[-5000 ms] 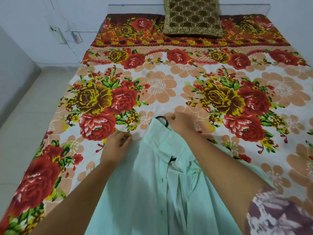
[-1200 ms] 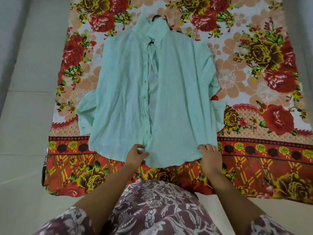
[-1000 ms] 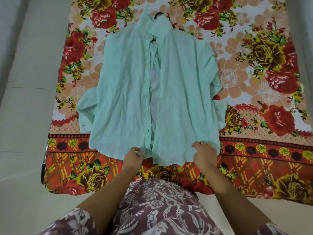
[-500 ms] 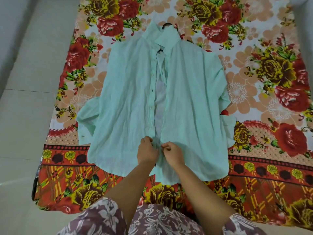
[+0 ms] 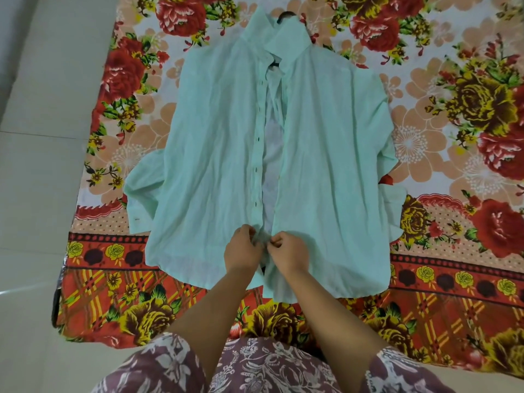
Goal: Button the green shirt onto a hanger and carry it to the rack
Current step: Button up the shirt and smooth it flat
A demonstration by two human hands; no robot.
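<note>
The pale green shirt (image 5: 215,143) lies flat on the bed, collar far from me, front open down the middle with its buttons undone. A black hanger (image 5: 286,15) is inside it; only the hook tip above the collar and a bit at the neck show. My left hand (image 5: 243,248) pinches the left placket near the hem. My right hand (image 5: 286,249) pinches the right front edge beside it. The two hands almost touch at the lowest button.
The shirt rests on a floral bedsheet (image 5: 453,114) in red, yellow and peach. The bed's near edge (image 5: 425,321) runs in front of my body. Pale tiled floor (image 5: 37,165) lies to the left of the bed.
My hands left the hem's outer corners and came together at the bottom of the front opening, each gripping one edge. The view shifted slightly closer to the shirt.
</note>
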